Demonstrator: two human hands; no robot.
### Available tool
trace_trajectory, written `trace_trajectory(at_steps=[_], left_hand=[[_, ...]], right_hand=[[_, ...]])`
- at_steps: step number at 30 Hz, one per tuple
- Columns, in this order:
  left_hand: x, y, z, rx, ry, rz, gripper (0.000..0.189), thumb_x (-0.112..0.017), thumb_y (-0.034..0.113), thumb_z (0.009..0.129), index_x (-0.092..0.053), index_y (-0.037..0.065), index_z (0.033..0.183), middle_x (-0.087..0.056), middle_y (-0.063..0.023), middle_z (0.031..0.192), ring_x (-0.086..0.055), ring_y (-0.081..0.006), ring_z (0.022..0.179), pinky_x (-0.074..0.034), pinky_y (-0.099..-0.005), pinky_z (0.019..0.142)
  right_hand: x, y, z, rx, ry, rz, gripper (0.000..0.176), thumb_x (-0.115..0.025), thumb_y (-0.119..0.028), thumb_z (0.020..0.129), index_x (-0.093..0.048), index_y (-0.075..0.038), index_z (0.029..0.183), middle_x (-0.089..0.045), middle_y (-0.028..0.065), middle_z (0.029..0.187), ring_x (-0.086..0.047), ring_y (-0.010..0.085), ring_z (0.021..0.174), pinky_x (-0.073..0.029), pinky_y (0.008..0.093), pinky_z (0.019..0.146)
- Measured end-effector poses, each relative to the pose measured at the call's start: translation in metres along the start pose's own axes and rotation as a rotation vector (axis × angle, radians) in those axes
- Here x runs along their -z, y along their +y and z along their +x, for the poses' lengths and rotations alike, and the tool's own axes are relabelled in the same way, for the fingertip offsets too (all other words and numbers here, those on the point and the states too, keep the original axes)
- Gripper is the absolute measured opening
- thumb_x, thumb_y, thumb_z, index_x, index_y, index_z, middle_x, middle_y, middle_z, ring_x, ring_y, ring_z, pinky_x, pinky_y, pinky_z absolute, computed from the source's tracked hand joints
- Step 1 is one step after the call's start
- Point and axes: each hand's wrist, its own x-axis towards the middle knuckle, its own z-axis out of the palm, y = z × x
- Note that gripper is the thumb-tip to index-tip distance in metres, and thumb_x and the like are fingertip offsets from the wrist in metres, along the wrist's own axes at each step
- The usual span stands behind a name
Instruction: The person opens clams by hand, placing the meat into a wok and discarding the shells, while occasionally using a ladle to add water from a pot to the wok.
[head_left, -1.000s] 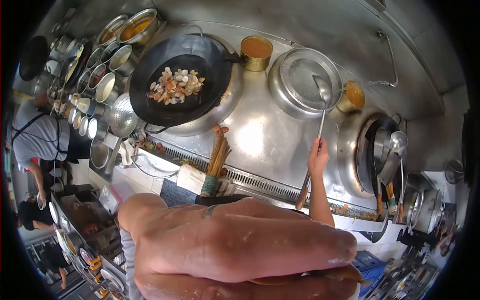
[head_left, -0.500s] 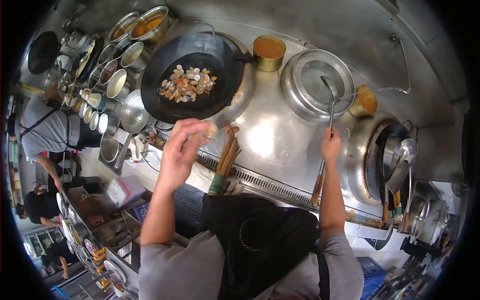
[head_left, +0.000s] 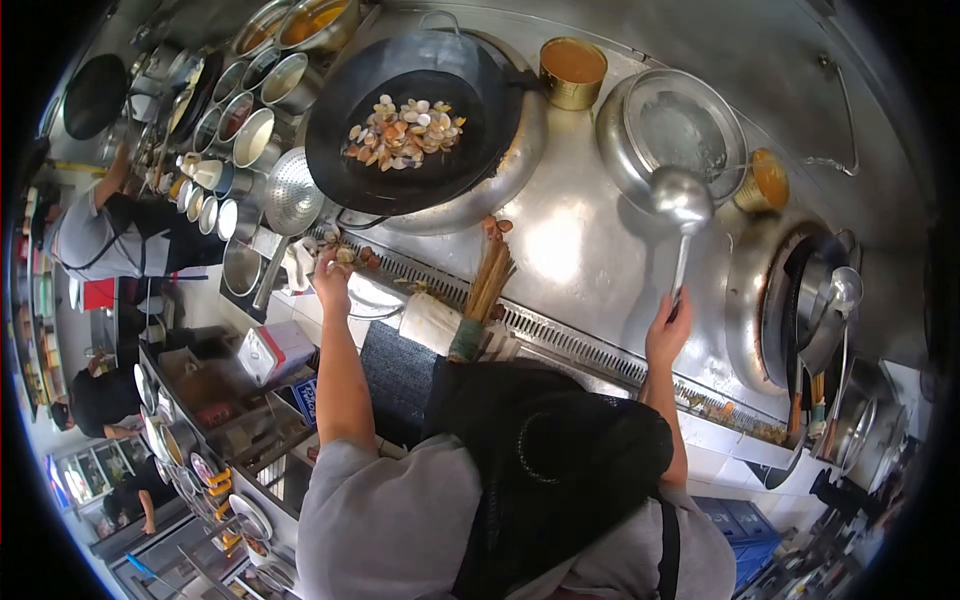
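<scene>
A black wok (head_left: 330, 150) on the round stove ring holds a heap of clams (head_left: 405, 133). My left hand (head_left: 330, 278) is down at the counter's front edge, its fingers closed around something too small to name, beside a few shells and a white cloth (head_left: 298, 262). My right hand (head_left: 667, 328) grips the handle of a ladle (head_left: 683, 198), whose bowl hangs over the near rim of a round metal pot of water (head_left: 640, 90). A bamboo brush (head_left: 489, 275) with a green binding lies between my hands, near the drain slots.
An open tin (head_left: 573, 72) stands behind the wok, another (head_left: 767, 180) beside the water pot. A perforated skimmer (head_left: 293, 192) and seasoning bowls are at the left. A second wok (head_left: 815, 300) with a ladle sits at the right. Other people stand at far left.
My left hand has gone from in front of the wok down to the counter edge. The ladle has come out of the water pot toward me, its bowl now raised. The view has shifted slightly.
</scene>
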Motion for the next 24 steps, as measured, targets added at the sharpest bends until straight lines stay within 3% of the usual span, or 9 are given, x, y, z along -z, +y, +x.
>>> trace_trajectory(at_steps=[6,12,14,15,16,17,18,20,24], left_hand=[[-0.003,-0.003,0.024,-0.075,0.072,0.258,0.030,-0.055,0.002,0.095,-0.054,-0.003,0.125,-0.063,-0.0137,0.102,-0.067,-0.0173,0.082,-0.060,-0.0285,0.067],[0.008,-0.019,0.054,-0.137,0.056,0.221,0.020,-0.048,0.011,0.101,-0.060,-0.004,0.108,-0.060,-0.0091,0.087,-0.061,-0.0213,0.071,-0.053,-0.0348,0.057],[0.006,-0.027,0.059,-0.785,0.060,0.964,0.016,-0.050,0.004,0.095,-0.064,-0.003,0.101,-0.063,-0.0148,0.087,-0.063,-0.0307,0.080,-0.053,-0.0427,0.070],[-0.027,-0.026,0.033,-0.324,0.050,0.624,0.017,-0.054,0.000,0.087,-0.067,0.000,0.099,-0.064,-0.0192,0.093,-0.062,-0.0378,0.089,-0.050,-0.0472,0.082],[-0.062,-0.007,-0.011,-0.829,-0.013,0.908,0.020,-0.055,0.000,0.085,-0.068,0.003,0.101,-0.064,-0.0178,0.098,-0.062,-0.0380,0.090,-0.048,-0.0474,0.087],[-0.087,-0.016,-0.024,-0.906,-0.197,0.930,0.021,-0.056,0.001,0.086,-0.068,0.003,0.103,-0.064,-0.0181,0.103,-0.062,-0.0377,0.095,-0.048,-0.0468,0.089],[-0.132,0.020,-0.080,-0.528,-0.362,0.908,0.026,-0.062,0.006,0.085,-0.066,0.007,0.111,-0.064,-0.0181,0.110,-0.060,-0.0366,0.103,-0.047,-0.0447,0.093],[-0.184,-0.011,-0.098,-0.905,-0.499,0.914,0.021,-0.068,0.016,0.087,-0.066,0.009,0.107,-0.063,-0.0179,0.107,-0.061,-0.0334,0.103,-0.050,-0.0452,0.089],[-0.265,-0.033,-0.111,-0.772,-0.584,1.262,0.020,-0.069,0.021,0.087,-0.067,0.012,0.104,-0.063,-0.0129,0.107,-0.063,-0.0303,0.105,-0.052,-0.0443,0.088]], right_hand=[[0.021,0.002,-0.070,-0.195,-0.169,-0.054,0.041,-0.061,-0.020,0.099,-0.055,0.001,0.133,-0.065,0.0235,0.116,-0.067,0.0369,0.099,-0.053,0.0408,0.085],[0.006,0.016,-0.092,-0.116,-0.267,-0.119,0.039,-0.061,-0.022,0.098,-0.056,-0.002,0.132,-0.065,0.0228,0.118,-0.066,0.0404,0.099,-0.054,0.0438,0.085],[0.000,0.018,-0.097,-0.114,-0.289,-0.136,0.038,-0.060,-0.021,0.098,-0.056,-0.002,0.131,-0.066,0.0226,0.116,-0.066,0.0412,0.099,-0.054,0.0446,0.084],[-0.003,0.018,-0.098,-0.072,-0.273,-0.142,0.037,-0.060,-0.021,0.098,-0.056,-0.003,0.130,-0.067,0.0224,0.114,-0.067,0.0417,0.097,-0.054,0.0452,0.082],[-0.006,0.016,-0.099,-0.029,-0.258,-0.146,0.036,-0.059,-0.021,0.098,-0.056,-0.003,0.129,-0.067,0.0222,0.112,-0.067,0.0421,0.095,-0.054,0.0458,0.081],[-0.007,0.011,-0.098,-0.051,-0.265,-0.167,0.035,-0.060,-0.024,0.098,-0.057,-0.003,0.126,-0.068,0.0234,0.103,-0.067,0.0431,0.088,-0.054,0.0484,0.075],[-0.006,0.006,-0.095,-0.049,-0.270,-0.166,0.035,-0.060,-0.024,0.098,-0.057,-0.003,0.126,-0.068,0.0234,0.103,-0.067,0.0431,0.088,-0.054,0.0484,0.075],[-0.004,-0.001,-0.089,-0.187,-0.442,-0.250,0.038,-0.061,-0.030,0.098,-0.057,-0.003,0.124,-0.068,0.0246,0.093,-0.066,0.0440,0.081,-0.052,0.0502,0.070],[-0.003,0.004,-0.083,-0.152,-0.482,-0.351,0.040,-0.062,-0.035,0.097,-0.059,-0.003,0.122,-0.067,0.0248,0.086,-0.066,0.0436,0.079,-0.052,0.0516,0.068]])
